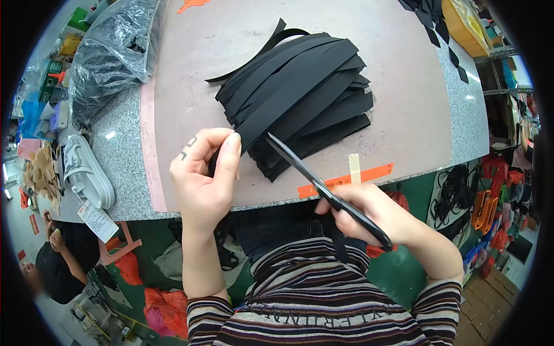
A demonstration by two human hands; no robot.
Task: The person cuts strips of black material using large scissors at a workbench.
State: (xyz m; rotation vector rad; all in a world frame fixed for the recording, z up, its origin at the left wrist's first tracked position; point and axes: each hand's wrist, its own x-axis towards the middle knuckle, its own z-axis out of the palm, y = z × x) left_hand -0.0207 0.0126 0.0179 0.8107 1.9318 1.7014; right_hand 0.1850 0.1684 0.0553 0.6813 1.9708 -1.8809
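A pile of flat black elastic strips (311, 75) lies on the work mat, several layers deep, with a loose strip curling off its far left side. My left hand (205, 173) pinches the near end of the top strip between thumb and bent index finger, at the pile's left front corner. In my right hand (369, 213) is a pair of black-handled scissors (300, 166), fingers wrapped round the handles. The blades look closed, and their tip overlaps the front of the pile, just right of my left thumb.
Orange tape (363, 177) and a beige tape piece mark the mat's front edge. At left are a clear plastic bag (115, 57) and a white sandal (86, 173) with a tag. A yellow bin (464, 26) stands far right. Another person (63, 265) is at lower left.
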